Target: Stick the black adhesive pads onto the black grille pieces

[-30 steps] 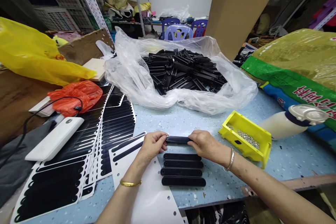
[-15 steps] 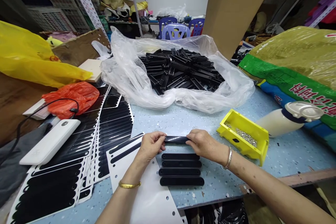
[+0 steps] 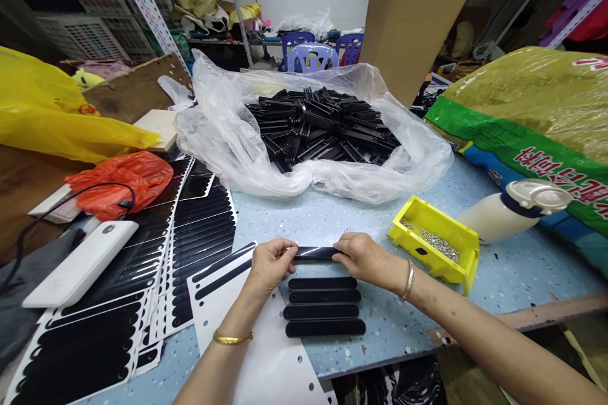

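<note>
A glossy, narrow black strip is stretched level between my two hands, just above the row of bars. At its left end, my left hand pinches with thumb and forefinger. My right hand grips the right end, its fingers curled over it. Whether the strip is a lone sticker or is seated on a bar, I cannot tell. Below it several black round-ended bars lie parallel on the speckled blue table. A white backing sheet with two black strips left near its top lies under my left forearm.
Behind my hands, a clear plastic bag holds a heap of black plastic pieces. A yellow bin of small metal parts and a cream bottle stand right. Sticker sheets, a white power bank and a red bag lie left.
The whole view has shifted slightly, so things sit a little further left. Both hands keep their hold on the strip, with hardly any change in pose.
</note>
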The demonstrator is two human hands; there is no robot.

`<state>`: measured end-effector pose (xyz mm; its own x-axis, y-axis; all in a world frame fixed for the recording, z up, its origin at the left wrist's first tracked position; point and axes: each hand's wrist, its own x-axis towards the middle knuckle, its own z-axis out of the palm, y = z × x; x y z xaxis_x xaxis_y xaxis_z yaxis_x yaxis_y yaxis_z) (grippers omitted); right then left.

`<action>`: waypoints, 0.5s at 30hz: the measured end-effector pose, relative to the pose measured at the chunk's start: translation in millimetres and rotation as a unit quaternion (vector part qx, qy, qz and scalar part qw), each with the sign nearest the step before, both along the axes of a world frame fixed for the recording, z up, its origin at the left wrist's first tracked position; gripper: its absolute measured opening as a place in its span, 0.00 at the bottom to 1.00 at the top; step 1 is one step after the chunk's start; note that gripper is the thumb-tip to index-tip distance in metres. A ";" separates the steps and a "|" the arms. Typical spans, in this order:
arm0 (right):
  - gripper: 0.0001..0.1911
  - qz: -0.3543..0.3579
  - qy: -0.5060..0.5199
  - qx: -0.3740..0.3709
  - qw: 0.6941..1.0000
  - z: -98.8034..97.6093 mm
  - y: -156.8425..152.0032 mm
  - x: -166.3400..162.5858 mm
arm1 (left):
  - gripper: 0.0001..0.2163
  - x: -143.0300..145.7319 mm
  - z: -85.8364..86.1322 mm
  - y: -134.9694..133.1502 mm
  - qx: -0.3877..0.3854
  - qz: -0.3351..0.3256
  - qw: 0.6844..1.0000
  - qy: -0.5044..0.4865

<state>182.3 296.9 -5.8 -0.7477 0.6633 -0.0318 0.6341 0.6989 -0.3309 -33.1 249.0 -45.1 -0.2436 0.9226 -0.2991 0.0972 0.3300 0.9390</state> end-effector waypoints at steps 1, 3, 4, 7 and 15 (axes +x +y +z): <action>0.06 0.001 0.004 -0.002 1.000 0.0 0.4 0.6 | 0.11 0.7 -0.4 0.3 -0.001 0.006 1.000 0.000; 0.06 0.003 0.019 -0.009 1.000 -1.3 1.7 2.4 | 0.11 2.0 0.1 0.9 -0.008 0.018 1.000 -0.002; 0.05 0.004 0.029 -0.014 0.999 -2.7 2.6 3.6 | 0.11 2.5 0.8 1.2 -0.010 0.022 1.000 -0.004; 0.05 0.003 0.065 -0.031 0.997 -10.2 6.4 7.9 | 0.11 2.9 2.8 1.3 -0.008 0.025 1.000 -0.005; 0.06 -0.007 0.129 -0.055 0.990 -27.8 11.3 15.6 | 0.13 0.4 3.5 0.9 -0.010 0.013 1.000 -0.013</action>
<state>197.8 308.2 -33.6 -0.7314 0.6764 0.0871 0.5275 0.6420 -0.5564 -32.7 249.9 -41.6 -0.2583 0.9104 -0.3232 0.0638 0.3499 0.9346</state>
